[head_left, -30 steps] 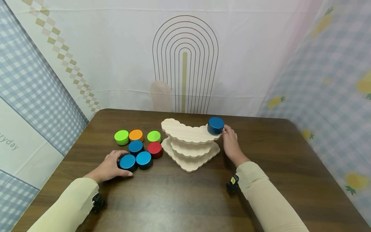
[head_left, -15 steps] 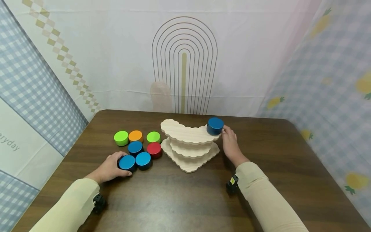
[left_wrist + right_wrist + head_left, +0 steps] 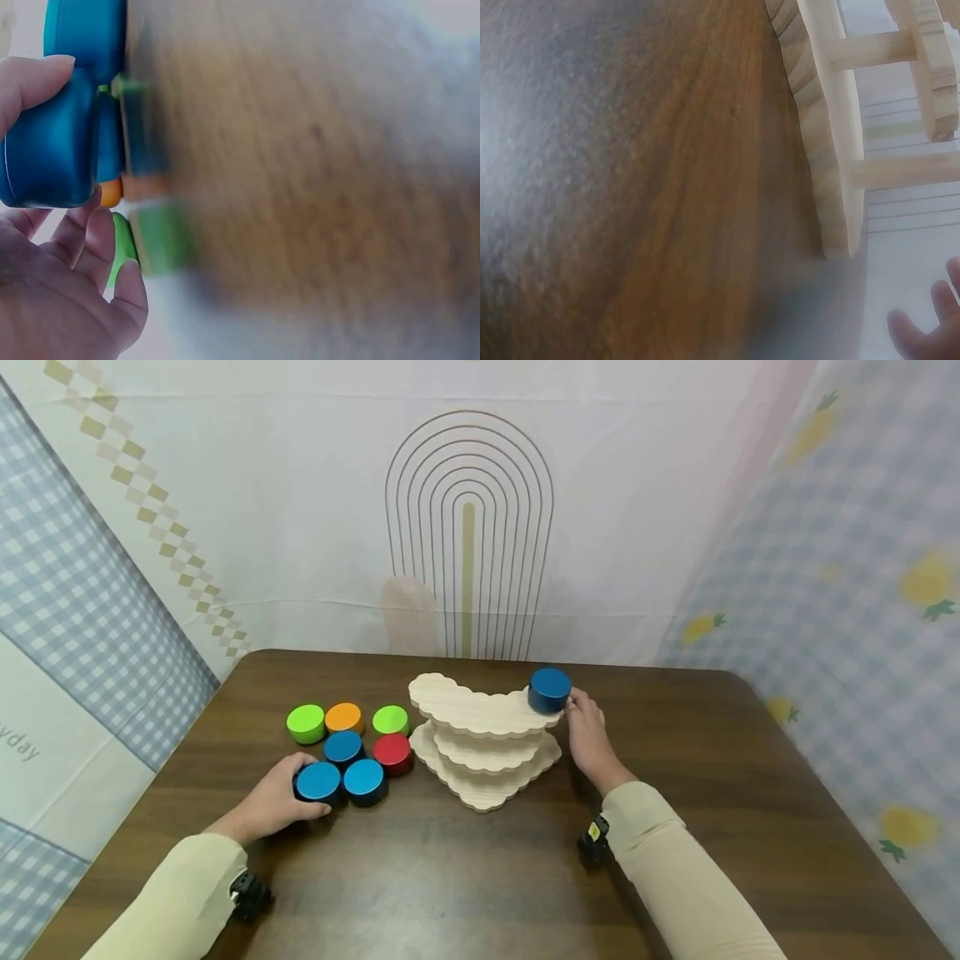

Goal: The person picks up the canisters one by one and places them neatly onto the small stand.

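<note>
In the head view, my left hand [image 3: 268, 802] grips a blue round tin [image 3: 318, 782] at the near left of the group; the left wrist view shows the thumb across this tin [image 3: 51, 146] and fingers under it. Another blue tin [image 3: 365, 779] stands close to its right. A three-tier scalloped wooden stand [image 3: 483, 710] is at mid-table, with a blue tin [image 3: 550, 689] on the top tier's right end. My right hand [image 3: 594, 739] is at that end, fingers extended beside the tin; their exact contact is hidden. The right wrist view shows its spread fingers below the stand [image 3: 825, 150].
Behind the gripped tin stand another blue tin [image 3: 343, 747], a red one [image 3: 393, 752], an orange one [image 3: 344, 717] and two green ones [image 3: 306, 723], [image 3: 391, 719]. The brown table [image 3: 450, 877] reaches back to a patterned cloth [image 3: 322, 527].
The head view has shifted slightly. My left hand has drawn its blue tin a little left, widening the distance from its neighbour. My right hand stays by the stand's right end.
</note>
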`<state>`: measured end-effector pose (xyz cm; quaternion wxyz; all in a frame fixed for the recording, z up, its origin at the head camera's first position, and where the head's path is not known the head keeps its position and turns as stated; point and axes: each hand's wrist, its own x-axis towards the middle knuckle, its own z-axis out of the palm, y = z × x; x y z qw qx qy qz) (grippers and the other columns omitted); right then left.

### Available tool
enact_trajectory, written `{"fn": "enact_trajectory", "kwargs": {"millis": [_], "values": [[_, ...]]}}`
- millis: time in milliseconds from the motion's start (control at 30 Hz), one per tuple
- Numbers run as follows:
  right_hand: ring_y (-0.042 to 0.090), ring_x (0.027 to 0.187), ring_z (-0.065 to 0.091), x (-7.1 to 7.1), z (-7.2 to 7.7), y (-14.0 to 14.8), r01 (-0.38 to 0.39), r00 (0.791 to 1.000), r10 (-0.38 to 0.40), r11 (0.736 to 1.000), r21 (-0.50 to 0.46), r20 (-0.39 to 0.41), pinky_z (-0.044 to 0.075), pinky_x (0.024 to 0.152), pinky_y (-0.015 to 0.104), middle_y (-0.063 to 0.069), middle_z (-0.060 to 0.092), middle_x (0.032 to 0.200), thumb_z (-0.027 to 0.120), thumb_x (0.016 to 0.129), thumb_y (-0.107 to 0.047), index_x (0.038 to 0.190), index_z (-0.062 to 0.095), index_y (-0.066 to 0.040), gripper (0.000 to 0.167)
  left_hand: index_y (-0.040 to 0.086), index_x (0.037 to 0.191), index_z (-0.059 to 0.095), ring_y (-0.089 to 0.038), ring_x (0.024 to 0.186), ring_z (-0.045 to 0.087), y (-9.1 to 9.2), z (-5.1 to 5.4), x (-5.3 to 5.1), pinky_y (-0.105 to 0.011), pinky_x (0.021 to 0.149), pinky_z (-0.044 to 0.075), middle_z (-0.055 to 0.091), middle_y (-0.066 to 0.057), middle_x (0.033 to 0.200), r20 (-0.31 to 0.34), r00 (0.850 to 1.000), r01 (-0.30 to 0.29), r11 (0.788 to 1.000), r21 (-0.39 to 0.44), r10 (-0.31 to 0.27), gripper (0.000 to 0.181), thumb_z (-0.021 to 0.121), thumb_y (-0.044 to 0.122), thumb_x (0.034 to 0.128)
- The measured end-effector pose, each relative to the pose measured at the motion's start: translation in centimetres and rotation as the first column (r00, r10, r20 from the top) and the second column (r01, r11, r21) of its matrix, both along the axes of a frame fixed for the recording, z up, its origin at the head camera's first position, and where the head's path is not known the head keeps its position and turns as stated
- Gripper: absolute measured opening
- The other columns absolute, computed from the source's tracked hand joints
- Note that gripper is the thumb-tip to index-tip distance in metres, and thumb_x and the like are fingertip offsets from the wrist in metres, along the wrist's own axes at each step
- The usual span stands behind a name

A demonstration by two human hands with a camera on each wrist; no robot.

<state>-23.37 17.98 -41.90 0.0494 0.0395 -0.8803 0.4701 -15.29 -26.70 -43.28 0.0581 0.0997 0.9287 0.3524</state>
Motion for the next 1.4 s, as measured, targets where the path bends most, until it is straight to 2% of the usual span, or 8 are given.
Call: {"fn": "enact_trajectory", "kwargs": {"millis": [233,433,700,1000,1400], "values": [[0.035,0.132,0.027,-0.1,-0.3,-0.1,0.009,1.000,-0.009,1.000,-0.015,-0.004,0.022,0.107,0.058,0.016,0.037,0.146,0.024,0.103,-0.026,0.143,0.040,-0.009,0.046,-0.009,0.120,0.045,-0.038,0.104,0.049,0.1,0.5,0.3,-0.057,0.088,0.043,0.050,-0.025,0.117,-0.021,0.998,-0.051,0.999,0.016,0.051,0.065,0.081,0.019,0.0745],[0.035,0.133,0.026,0.0,-0.2,-0.1,0.003,1.000,-0.003,1.000,-0.014,-0.002,0.021,0.107,0.058,0.016,0.037,0.146,0.023,0.104,-0.027,0.144,0.039,-0.008,0.046,-0.010,0.122,0.042,-0.041,0.106,0.048,0.5,1.6,0.5,-0.059,0.090,0.041,0.047,-0.028,0.120,-0.029,0.996,-0.081,0.996,0.037,0.082,0.067,0.081,0.018,0.0746],[0.036,0.134,0.026,0.2,0.0,-0.2,0.007,1.000,-0.007,1.000,-0.018,-0.005,0.022,0.107,0.058,0.017,0.035,0.148,0.023,0.104,-0.028,0.144,0.039,-0.009,0.047,-0.008,0.123,0.040,-0.041,0.107,0.046,1.0,3.0,0.8,-0.059,0.091,0.040,0.043,-0.027,0.122,-0.059,0.994,-0.093,0.994,0.064,0.097,0.067,0.080,0.017,0.0755],[0.036,0.137,0.023,0.1,-0.1,-0.1,0.016,1.000,-0.016,1.000,-0.009,0.008,0.020,0.109,0.060,0.016,0.033,0.150,0.023,0.104,-0.029,0.145,0.037,-0.009,0.048,-0.008,0.123,0.040,-0.040,0.108,0.045,2.5,4.6,0.8,-0.059,0.091,0.043,0.043,-0.026,0.123,-0.100,0.992,-0.074,0.995,0.063,0.080,0.066,0.079,0.018,0.0767],[0.036,0.138,0.022,0.1,0.0,-0.1,0.011,1.000,-0.011,1.000,-0.004,-0.002,0.018,0.110,0.058,0.018,0.033,0.149,0.024,0.104,-0.025,0.143,0.038,-0.007,0.046,-0.007,0.124,0.040,-0.038,0.110,0.045,5.7,5.9,0.0,-0.055,0.089,0.047,0.045,-0.022,0.122,-0.143,0.989,-0.006,0.992,0.122,0.024,0.065,0.077,0.016,0.0765]]}}
